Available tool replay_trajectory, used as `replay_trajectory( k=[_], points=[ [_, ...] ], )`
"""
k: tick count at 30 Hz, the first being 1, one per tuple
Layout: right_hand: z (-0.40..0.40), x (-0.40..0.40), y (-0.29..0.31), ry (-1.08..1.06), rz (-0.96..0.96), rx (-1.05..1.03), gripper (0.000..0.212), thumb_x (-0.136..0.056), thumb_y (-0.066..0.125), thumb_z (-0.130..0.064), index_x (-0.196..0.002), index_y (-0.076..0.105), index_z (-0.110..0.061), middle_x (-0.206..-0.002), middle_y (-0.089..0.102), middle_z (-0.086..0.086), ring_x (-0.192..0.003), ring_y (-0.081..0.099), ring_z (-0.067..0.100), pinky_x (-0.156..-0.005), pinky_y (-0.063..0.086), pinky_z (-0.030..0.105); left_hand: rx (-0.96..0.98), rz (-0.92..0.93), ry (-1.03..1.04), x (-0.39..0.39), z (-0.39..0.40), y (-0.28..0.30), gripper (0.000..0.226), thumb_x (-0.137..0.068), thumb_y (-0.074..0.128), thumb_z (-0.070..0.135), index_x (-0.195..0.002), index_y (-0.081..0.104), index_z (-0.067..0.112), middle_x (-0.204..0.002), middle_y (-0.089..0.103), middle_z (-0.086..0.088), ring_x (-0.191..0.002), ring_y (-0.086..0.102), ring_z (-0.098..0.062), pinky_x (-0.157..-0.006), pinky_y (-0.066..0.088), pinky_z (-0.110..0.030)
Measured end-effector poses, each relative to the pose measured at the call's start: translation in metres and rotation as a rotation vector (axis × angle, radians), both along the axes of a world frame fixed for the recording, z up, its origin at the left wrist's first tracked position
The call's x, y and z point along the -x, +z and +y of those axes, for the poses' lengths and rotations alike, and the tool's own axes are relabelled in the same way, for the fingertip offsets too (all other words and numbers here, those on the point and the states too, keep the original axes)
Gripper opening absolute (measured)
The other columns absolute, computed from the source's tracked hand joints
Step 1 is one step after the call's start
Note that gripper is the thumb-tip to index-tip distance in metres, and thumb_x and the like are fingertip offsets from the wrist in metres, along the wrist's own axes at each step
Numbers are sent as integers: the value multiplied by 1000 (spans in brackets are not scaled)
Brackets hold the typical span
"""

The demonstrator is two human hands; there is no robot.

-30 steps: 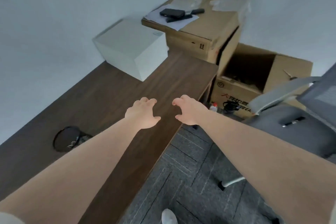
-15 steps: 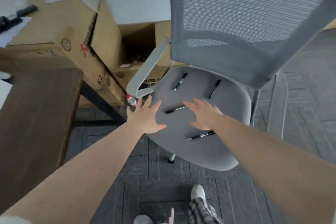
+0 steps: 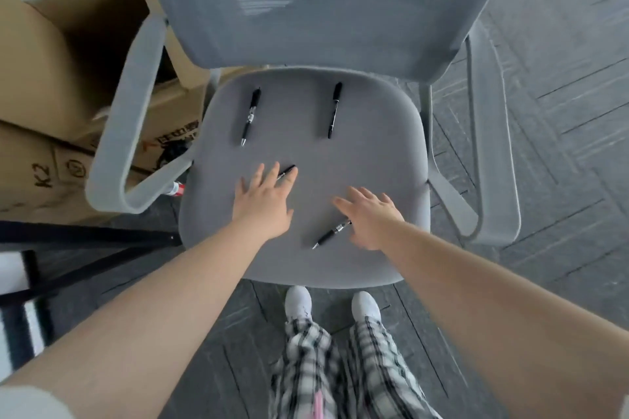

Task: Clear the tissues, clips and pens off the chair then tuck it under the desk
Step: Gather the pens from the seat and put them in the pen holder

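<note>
A grey office chair fills the view, its seat (image 3: 374,153) facing me with a mesh back behind. Several black pens lie on the seat: one at the back left (image 3: 250,116), one at the back middle (image 3: 334,109), one mostly hidden under my left fingers (image 3: 287,171), one at the front (image 3: 330,235). My left hand (image 3: 263,202) hovers flat over the seat, fingers spread, holding nothing. My right hand (image 3: 369,218) is spread beside the front pen, touching its end. No tissues or clips show.
Cardboard boxes (image 3: 37,85) stand left of the chair, close to its left armrest (image 3: 115,160). Black desk legs (image 3: 85,238) cross the lower left. A small bottle (image 3: 174,188) lies on the floor under the armrest. My feet (image 3: 332,308) stand just before the seat.
The view swung from the desk to the chair and now looks straight down on the seat. Both hands moved down over the seat, the left onto a pen, the right beside another.
</note>
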State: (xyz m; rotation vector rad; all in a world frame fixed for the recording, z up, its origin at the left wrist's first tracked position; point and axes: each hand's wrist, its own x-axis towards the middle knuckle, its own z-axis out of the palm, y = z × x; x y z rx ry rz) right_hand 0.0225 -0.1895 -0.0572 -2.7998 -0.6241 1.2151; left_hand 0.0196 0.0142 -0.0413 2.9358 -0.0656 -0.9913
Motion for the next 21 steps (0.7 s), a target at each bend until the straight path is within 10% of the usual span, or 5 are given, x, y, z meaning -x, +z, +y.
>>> replay_trajectory(
  k=[9,21],
  points=[
    [25,14,-51,10,-193,-13,60,-76,56,1,-128,44,-27,-125,37,8,-123,34,28,-106,27,50,-41,-140,-22,-9,8,-73,68,-86,55,17,-146,22,14,-135,41,-8,-122,41,-31,-94,40,-42],
    [31,-20,-43,-37,-304,-83,35,-82,49,-2,-114,48,-16,-106,50,6,-98,51,30,-77,29,35,35,-185,-23,-52,19,-62,44,-82,43,-7,-123,39,7,-115,49,-14,-99,48,-34,-62,37,-35]
  ],
)
